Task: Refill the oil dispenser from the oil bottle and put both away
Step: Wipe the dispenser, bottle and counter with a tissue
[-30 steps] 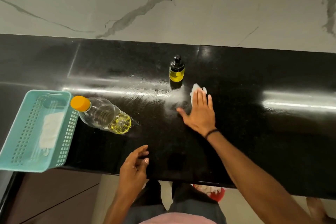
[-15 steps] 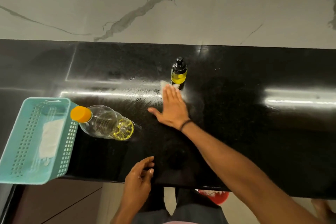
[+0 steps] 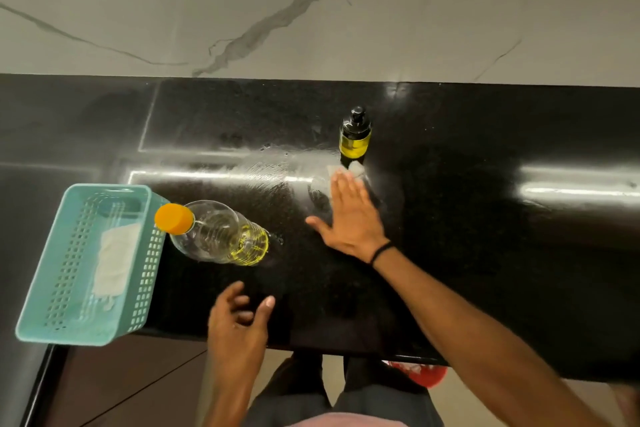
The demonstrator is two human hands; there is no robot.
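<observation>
- Nearest the front edge of the black surface (image 3: pixel 485 253), the left hand (image 3: pixel 239 326) hovers open, holding nothing.
- Further in, toward the left end, the oil bottle (image 3: pixel 221 236) stands capped, a little oil left, beside a teal basket (image 3: pixel 45 305) overhanging the front-left corner.
- Mid-surface, the right hand (image 3: pixel 349 218) presses flat on a white tissue (image 3: pixel 356 168), looks like wiping a spill.
- Toward the back edge, the oil dispenser (image 3: pixel 355 140) is closed and looks refilled. Putting both away is what's left, I'd say.

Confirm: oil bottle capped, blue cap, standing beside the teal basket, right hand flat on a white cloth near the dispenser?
Not quite. The head view shows the oil bottle with an orange cap, not blue. The rest holds: it stands beside the teal basket, right hand flat on the white cloth near the dispenser.
</observation>
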